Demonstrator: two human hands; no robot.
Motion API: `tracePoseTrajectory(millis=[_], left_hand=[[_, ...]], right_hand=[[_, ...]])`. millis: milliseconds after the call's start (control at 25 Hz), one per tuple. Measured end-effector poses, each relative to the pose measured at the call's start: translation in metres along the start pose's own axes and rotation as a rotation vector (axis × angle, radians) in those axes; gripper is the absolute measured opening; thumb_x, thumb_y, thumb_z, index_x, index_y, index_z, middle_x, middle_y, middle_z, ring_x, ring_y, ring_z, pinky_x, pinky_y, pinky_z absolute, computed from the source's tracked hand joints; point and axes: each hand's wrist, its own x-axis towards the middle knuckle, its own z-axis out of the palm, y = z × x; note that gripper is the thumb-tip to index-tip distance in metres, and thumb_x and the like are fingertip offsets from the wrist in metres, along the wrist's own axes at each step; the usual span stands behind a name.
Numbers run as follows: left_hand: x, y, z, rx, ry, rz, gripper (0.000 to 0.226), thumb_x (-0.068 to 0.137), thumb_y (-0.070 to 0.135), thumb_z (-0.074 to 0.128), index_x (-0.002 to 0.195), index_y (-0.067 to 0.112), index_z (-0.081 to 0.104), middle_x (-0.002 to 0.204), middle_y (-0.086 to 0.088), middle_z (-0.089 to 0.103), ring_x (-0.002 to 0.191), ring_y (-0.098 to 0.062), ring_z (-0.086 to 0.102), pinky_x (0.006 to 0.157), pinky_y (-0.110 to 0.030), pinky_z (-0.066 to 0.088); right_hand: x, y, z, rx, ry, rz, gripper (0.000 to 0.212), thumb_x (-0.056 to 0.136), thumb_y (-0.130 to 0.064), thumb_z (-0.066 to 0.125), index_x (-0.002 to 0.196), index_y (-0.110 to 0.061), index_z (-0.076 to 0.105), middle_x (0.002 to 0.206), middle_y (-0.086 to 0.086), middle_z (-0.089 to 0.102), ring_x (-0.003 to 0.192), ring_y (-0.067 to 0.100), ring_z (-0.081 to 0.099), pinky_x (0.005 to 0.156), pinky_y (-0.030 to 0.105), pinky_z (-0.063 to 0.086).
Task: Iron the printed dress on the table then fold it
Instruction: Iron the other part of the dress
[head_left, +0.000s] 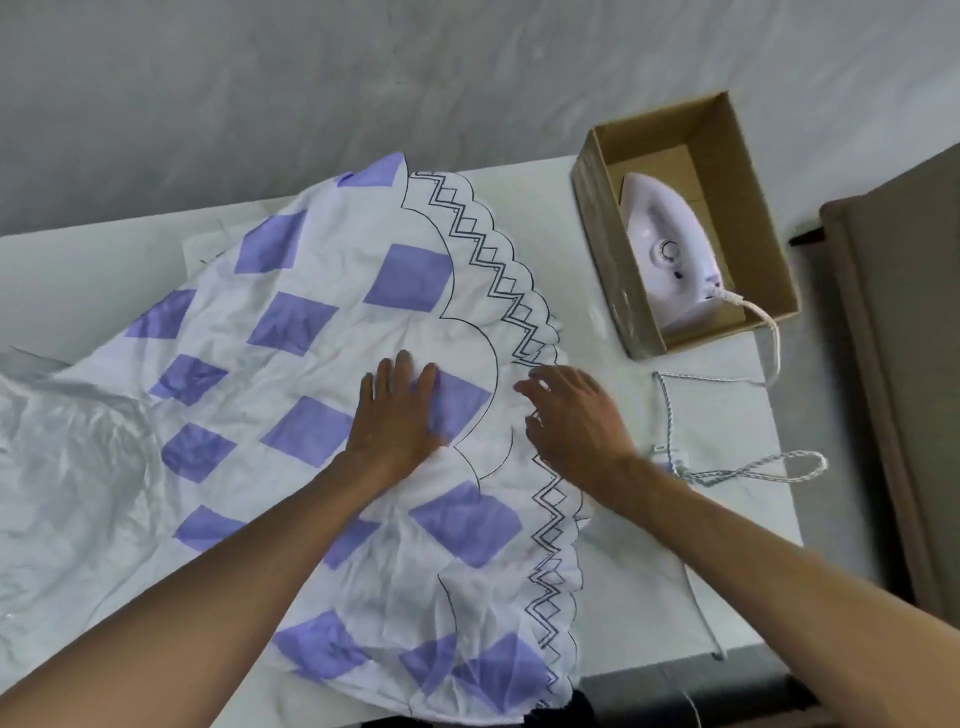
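Dress is spread over the left and middle of the frame on the table, with its zigzag hem toward the right; it is white with purple diamonds, creased all over, and thin enough for lower layers to show through at the bottom. The step in hand is judged to be smoothing the cloth ahead of ironing: the left hand is laid flat, fingers straight, on a diamond near the middle, while the right hand is held at the hem just beside it, fingers loosely spread and blurred, with nothing seen to be gripped. The iron is seated in the box at upper right, its cord trailed across the table. Next, the iron would need to be lifted out and the cord kept off the cloth
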Motion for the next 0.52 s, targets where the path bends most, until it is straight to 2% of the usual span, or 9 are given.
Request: tracePoseTrajectory(millis=[40, 120, 200, 280, 360, 440, 520], left_hand=[[0.009, 0.015, -0.007, -0.026, 0.017, -0.009, 0.096, 0.077, 0.06, 0.066, 0.15, 0.018, 0.02, 0.157, -0.02, 0.009, 0.142, -0.042, 0.016, 0.115, -0.051, 0.017], [0.025, 0.042, -0.019, -0.032, 0.004, -0.035, 0.102, 0.07, 0.066, 0.069, 0.148, 0.021, 0.02, 0.154, -0.02, 0.011, 0.138, -0.044, 0.02, 0.111, -0.053, 0.021], [0.038, 0.059, -0.021, -0.003, -0.05, -0.066, 0.108, 0.067, 0.07, 0.067, 0.147, 0.022, 0.013, 0.152, -0.022, 0.009, 0.136, -0.046, 0.02, 0.109, -0.053, 0.023], [0.048, 0.068, -0.017, 0.034, -0.134, -0.094, 0.111, 0.069, 0.07, 0.066, 0.148, 0.021, 0.006, 0.153, -0.025, 0.004, 0.136, -0.049, 0.018, 0.109, -0.053, 0.025], [0.055, 0.073, -0.011, 0.036, -0.179, -0.114, 0.112, 0.074, 0.066, 0.065, 0.15, 0.017, 0.0, 0.154, -0.029, -0.004, 0.138, -0.054, 0.01, 0.111, -0.053, 0.024], [0.058, 0.077, -0.006, 0.038, -0.181, -0.124, 0.111, 0.077, 0.064, 0.064, 0.151, 0.015, -0.001, 0.153, -0.032, -0.007, 0.138, -0.057, 0.005, 0.111, -0.053, 0.025], [0.059, 0.078, -0.005, 0.048, -0.186, -0.127, 0.109, 0.078, 0.064, 0.062, 0.151, 0.015, -0.001, 0.153, -0.033, -0.008, 0.138, -0.058, 0.005, 0.111, -0.053, 0.027]], right_hand=[[0.02, 0.021, -0.034, -0.019, 0.142, 0.06, 0.038, 0.073, -0.013, 0.066, 0.111, -0.013, 0.068, 0.115, 0.009, 0.063, 0.107, 0.03, 0.059, 0.093, 0.04, 0.045], [0.055, 0.07, -0.094, -0.091, 0.242, 0.274, 0.039, 0.078, -0.014, 0.061, 0.117, -0.012, 0.061, 0.115, 0.012, 0.058, 0.105, 0.032, 0.054, 0.088, 0.041, 0.043], [0.081, 0.117, -0.129, -0.124, 0.146, 0.534, 0.047, 0.084, -0.02, 0.059, 0.129, -0.011, 0.049, 0.124, 0.016, 0.049, 0.113, 0.034, 0.047, 0.093, 0.041, 0.04], [0.097, 0.158, -0.134, 0.034, -0.029, 0.725, 0.055, 0.087, -0.028, 0.059, 0.135, -0.008, 0.042, 0.13, 0.017, 0.045, 0.12, 0.034, 0.044, 0.097, 0.04, 0.039], [0.109, 0.188, -0.126, 0.33, -0.136, 0.818, 0.049, 0.087, -0.034, 0.059, 0.125, -0.003, 0.053, 0.117, 0.015, 0.056, 0.105, 0.031, 0.055, 0.084, 0.036, 0.044], [0.116, 0.207, -0.115, 0.59, -0.191, 0.817, 0.038, 0.086, -0.034, 0.062, 0.102, 0.0, 0.064, 0.092, 0.014, 0.061, 0.079, 0.026, 0.057, 0.068, 0.032, 0.044], [0.117, 0.213, -0.108, 0.718, -0.198, 0.803, 0.027, 0.086, -0.03, 0.064, 0.084, -0.003, 0.061, 0.081, 0.015, 0.059, 0.069, 0.025, 0.054, 0.061, 0.032, 0.041]])
